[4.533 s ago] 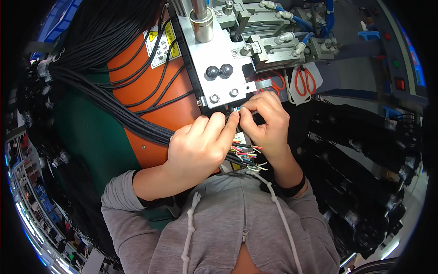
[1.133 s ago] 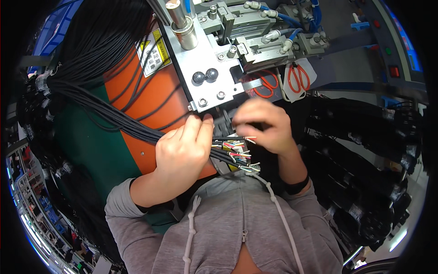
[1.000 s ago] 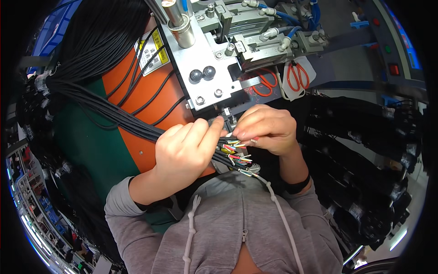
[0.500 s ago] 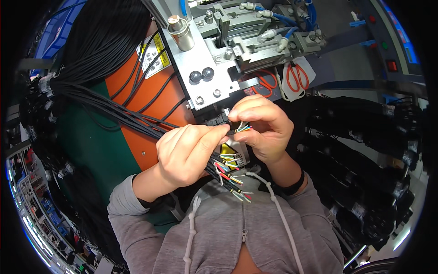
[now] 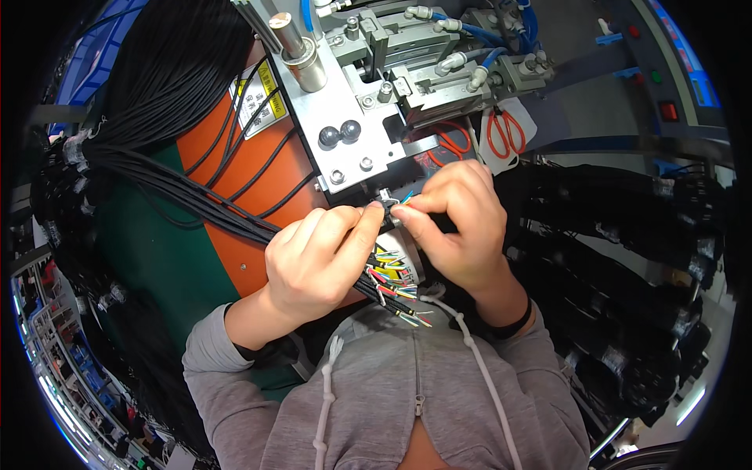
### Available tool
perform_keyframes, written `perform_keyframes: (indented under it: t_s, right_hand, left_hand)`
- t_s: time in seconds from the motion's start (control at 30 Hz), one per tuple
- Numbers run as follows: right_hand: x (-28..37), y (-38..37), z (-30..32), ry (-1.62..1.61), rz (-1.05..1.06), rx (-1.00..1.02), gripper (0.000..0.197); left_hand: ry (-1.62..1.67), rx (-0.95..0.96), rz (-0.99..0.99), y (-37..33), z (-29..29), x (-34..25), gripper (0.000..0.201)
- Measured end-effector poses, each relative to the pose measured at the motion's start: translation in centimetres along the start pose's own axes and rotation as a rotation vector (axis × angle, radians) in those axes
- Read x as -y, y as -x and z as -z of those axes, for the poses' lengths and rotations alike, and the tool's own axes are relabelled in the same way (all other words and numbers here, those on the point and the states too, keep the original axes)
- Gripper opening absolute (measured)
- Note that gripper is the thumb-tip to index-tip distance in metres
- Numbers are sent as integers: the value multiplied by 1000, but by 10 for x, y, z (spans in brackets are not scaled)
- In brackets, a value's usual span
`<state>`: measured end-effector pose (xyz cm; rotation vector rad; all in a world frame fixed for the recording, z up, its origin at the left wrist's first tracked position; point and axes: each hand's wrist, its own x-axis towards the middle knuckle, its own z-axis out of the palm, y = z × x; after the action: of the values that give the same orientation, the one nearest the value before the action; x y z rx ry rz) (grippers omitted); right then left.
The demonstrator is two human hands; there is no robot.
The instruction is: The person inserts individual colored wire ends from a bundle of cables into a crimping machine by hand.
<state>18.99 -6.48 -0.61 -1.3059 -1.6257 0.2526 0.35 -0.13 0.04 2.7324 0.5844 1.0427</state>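
Observation:
My left hand (image 5: 317, 254) is closed in a pinch on a black cable, just behind its stripped end. Thumb and fingers of my right hand (image 5: 462, 215) pinch the coloured wires (image 5: 407, 198) fanning from that end; blue, yellow and white strands poke out above the fingertips. Both hands meet at the front edge of a metal fixture plate (image 5: 356, 157). Below my left hand hangs a bunch of black cables with stripped wire ends (image 5: 392, 286) in several colours. The gripped cable is mostly hidden by my fingers.
Pneumatic clamps (image 5: 446, 90) with blue hoses stand behind the plate, beside a metal cylinder (image 5: 309, 70) and two black ball knobs (image 5: 340, 135). Red-handled scissors (image 5: 505, 133) lie to the right. Black cable bundles (image 5: 180, 184) cross the orange-green surface; more hang at right (image 5: 619, 235).
My right fingers have closed in on the wires, which now point up rather than rightward. The cylinder's rod stands higher. The whole view has shifted slightly.

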Motion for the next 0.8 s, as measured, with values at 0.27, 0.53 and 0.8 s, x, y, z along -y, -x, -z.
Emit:
perform_keyframes:
  t_s: [0.27, 0.53, 0.8]
  right_hand:
    - [-18, 7, 7, -545, -511, 222, 12]
    - [-20, 10, -19, -9, -220, 102, 11]
    - [-27, 16, -31, 3, -194, 36, 10]
  left_hand:
    - [-76, 103, -3, 3, -1, -7, 40]
    - [-242, 322, 69, 3, 0, -15, 44]
    - [-251, 294, 63, 4, -6, -10, 41]
